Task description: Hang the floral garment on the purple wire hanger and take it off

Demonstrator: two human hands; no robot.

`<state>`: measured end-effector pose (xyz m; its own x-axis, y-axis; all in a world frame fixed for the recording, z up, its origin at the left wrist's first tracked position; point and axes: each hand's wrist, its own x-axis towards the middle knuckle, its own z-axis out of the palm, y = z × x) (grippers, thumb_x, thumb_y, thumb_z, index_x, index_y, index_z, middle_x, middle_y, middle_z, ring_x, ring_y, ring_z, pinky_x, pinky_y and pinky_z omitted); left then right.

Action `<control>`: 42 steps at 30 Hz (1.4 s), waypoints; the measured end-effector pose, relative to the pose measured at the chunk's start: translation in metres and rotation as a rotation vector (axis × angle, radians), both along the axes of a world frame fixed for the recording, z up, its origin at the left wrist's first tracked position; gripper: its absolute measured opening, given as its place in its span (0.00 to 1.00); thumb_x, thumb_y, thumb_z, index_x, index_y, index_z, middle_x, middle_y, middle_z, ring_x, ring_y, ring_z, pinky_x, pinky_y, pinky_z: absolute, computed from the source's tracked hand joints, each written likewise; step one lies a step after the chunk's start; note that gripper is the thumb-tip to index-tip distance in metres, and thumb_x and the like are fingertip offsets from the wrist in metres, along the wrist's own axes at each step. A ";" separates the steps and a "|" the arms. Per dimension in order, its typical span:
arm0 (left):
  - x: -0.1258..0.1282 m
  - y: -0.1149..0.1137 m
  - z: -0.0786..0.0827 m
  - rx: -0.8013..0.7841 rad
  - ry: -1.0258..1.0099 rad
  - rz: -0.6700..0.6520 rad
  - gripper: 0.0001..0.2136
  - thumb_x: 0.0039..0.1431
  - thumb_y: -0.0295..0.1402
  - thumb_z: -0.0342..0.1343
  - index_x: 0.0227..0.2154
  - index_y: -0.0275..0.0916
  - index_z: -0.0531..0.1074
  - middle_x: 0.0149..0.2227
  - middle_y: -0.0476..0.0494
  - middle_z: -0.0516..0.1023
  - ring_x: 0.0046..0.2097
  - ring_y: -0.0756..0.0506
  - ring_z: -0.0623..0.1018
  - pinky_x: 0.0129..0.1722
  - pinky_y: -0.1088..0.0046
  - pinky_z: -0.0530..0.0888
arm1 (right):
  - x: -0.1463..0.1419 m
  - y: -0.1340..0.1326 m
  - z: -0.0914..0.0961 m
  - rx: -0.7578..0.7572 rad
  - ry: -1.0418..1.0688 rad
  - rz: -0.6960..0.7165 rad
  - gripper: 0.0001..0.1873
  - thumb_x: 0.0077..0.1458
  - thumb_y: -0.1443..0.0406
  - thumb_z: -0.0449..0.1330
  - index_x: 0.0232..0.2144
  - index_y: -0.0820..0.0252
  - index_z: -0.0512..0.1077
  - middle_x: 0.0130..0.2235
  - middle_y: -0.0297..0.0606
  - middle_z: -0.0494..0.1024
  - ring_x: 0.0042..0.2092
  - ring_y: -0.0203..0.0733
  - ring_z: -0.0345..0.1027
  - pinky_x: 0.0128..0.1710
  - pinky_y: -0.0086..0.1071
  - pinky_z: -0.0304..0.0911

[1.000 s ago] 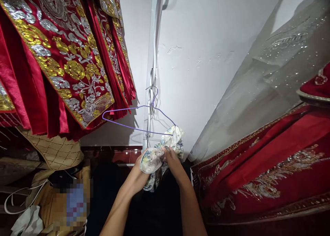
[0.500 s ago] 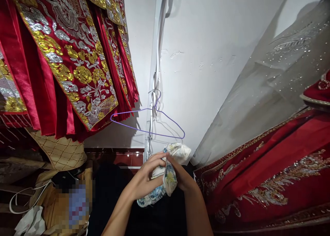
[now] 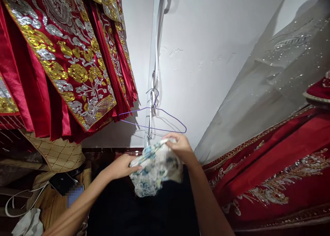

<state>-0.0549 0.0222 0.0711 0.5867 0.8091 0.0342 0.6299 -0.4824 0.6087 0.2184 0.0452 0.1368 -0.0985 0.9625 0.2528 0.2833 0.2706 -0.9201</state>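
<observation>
A white cloth with a blue and green flower print (image 3: 152, 172) is stretched between my two hands, its lower part hanging loose and blurred by motion. My left hand (image 3: 123, 166) pinches its left upper corner, thumb on top. On the right, my right hand (image 3: 180, 146) grips the upper right end with bent fingers. What kind of garment or cloth it is, I cannot tell. Just above it, a purple wire hanger (image 3: 167, 130) hangs from a white strap (image 3: 156, 57) along the wall.
Red gowns with gold and silver embroidery (image 3: 79, 71) hang at the left. A sheer sparkly dress (image 3: 257, 81) and a red beaded garment (image 3: 273, 160) stand at the right. Lower left holds a wooden stool (image 3: 53, 208), a white cable (image 3: 10, 213) and a crumpled white bag (image 3: 29, 224).
The bunched cloth has been opened out and now spans between my hands. My left hand moved left, my right hand up. The hanger has turned slightly.
</observation>
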 end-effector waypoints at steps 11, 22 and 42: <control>-0.101 0.042 0.045 0.090 0.242 0.303 0.15 0.57 0.47 0.53 0.30 0.42 0.78 0.36 0.39 0.82 0.42 0.37 0.79 0.44 0.66 0.72 | -0.008 0.073 -0.049 0.052 -0.072 0.041 0.22 0.46 0.70 0.54 0.41 0.60 0.81 0.44 0.41 0.82 0.49 0.51 0.73 0.52 0.41 0.65; -0.044 0.040 0.113 0.340 0.077 -0.029 0.13 0.58 0.33 0.51 0.42 0.42 0.79 0.61 0.43 0.70 0.62 0.37 0.68 0.63 0.61 0.62 | 0.046 0.041 -0.025 0.120 -0.385 -0.115 0.19 0.40 0.73 0.55 0.34 0.57 0.79 0.33 0.37 0.82 0.35 0.45 0.72 0.33 0.29 0.61; -0.018 0.073 0.134 0.330 -0.325 0.208 0.13 0.59 0.38 0.52 0.40 0.36 0.75 0.41 0.42 0.80 0.43 0.42 0.77 0.46 0.68 0.71 | 0.046 0.007 -0.015 0.106 0.003 -0.098 0.39 0.44 0.67 0.61 0.61 0.61 0.66 0.34 0.38 0.81 0.34 0.43 0.73 0.36 0.34 0.68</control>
